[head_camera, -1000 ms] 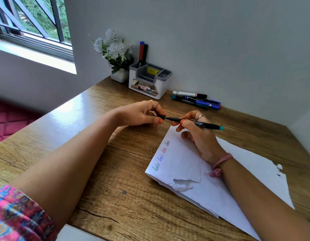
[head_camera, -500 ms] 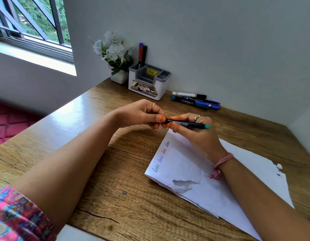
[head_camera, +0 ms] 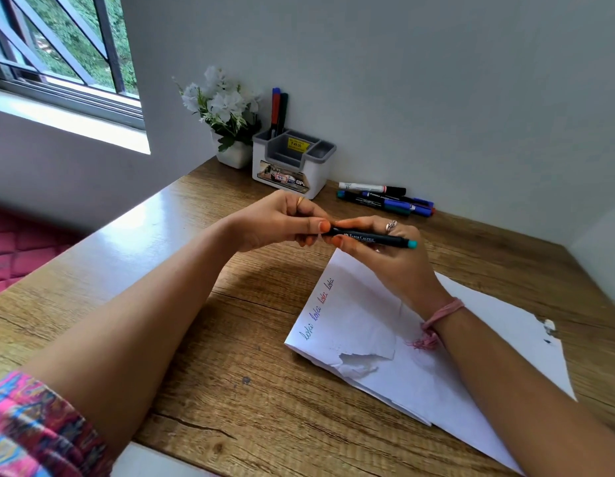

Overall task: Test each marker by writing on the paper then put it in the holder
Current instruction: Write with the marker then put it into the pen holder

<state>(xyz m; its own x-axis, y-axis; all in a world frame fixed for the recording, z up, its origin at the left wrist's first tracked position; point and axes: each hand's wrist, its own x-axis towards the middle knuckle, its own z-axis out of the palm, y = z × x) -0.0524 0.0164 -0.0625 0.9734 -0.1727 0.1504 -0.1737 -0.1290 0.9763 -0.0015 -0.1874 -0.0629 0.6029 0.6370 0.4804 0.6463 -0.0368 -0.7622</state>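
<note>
Nearest, the paper (head_camera: 385, 339) is seen flat on the wooden desk (head_camera: 230, 390), w/ four short words already written along its left edge. Above it, a black teal-ended marker (head_camera: 375, 239) is gripped by the right hand (head_camera: 385, 256), its other end pinched by the left hand (head_camera: 282, 222); the cap appears seated, so holder next, prob. Beyond, approx. five markers (head_camera: 385, 199) are left lying by the wall, apparently untested. Farthest, two markers (head_camera: 278, 110) are already stood in the holder (head_camera: 289, 166).
</note>
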